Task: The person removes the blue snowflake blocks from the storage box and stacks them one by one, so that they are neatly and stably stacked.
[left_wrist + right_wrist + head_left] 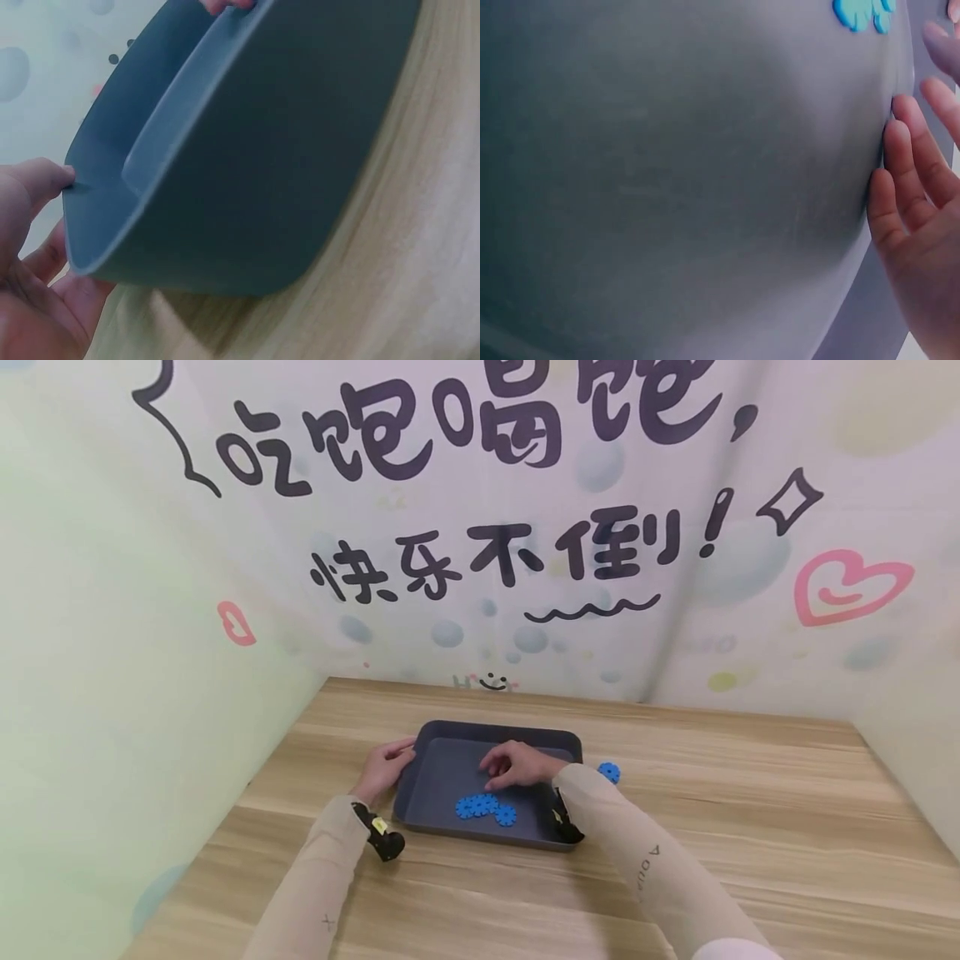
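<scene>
A dark grey rectangular tray (450, 837) lies on the table, its left rim pinched between the thumb and fingers of my left hand (384, 768). In the left wrist view, that thumb (52, 178) presses on the tray wall (247, 150) while the other fingers are around its outer side. My right hand (525, 764) is over the tray's inside, fingers loosely bent, with nothing visible in its grasp. Close below its fingertips sit several blue notched snowflake discs (480, 805), bunched near the tray's front side. The right wrist view shows its fingers (911, 169) low against the tray floor (667, 187).
Another blue notched disc (609, 772) is on the wooden table (750, 793), just right of the tray beside my right sleeve. A printed cloth wall (480, 635) stands behind the table, with pale side walls at left and right.
</scene>
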### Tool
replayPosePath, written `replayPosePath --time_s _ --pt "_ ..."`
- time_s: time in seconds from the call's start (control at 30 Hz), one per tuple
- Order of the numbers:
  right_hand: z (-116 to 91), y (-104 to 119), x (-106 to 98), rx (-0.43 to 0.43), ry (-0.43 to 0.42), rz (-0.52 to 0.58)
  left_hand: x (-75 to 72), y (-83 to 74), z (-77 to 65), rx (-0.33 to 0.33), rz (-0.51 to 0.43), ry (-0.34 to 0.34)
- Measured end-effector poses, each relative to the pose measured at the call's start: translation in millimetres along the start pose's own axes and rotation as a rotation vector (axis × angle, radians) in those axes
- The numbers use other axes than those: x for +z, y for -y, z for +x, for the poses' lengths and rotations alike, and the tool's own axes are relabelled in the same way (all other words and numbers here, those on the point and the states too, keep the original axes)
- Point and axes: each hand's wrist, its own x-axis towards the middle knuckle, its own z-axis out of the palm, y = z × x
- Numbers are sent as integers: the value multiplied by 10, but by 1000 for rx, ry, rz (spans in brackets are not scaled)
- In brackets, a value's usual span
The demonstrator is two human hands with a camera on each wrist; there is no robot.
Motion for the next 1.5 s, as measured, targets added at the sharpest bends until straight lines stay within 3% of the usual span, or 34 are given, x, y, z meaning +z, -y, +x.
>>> replayPosePath --time_s 0.27,0.53,0.87,1.2,1.5 --pt "51 37 84 -51 123 -22 -31 31 9 -52 0 30" --pt "15 61 158 -135 175 -100 -26 41 17 -63 5 43" --pt "43 50 183 -155 134 -134 -17 52 46 -29 -3 30" --pt "68 19 196 -34 1 -65 4 68 58 -24 -25 25" --pt "76 -33 178 39 -121 -77 -2 75 49 -20 -22 24"
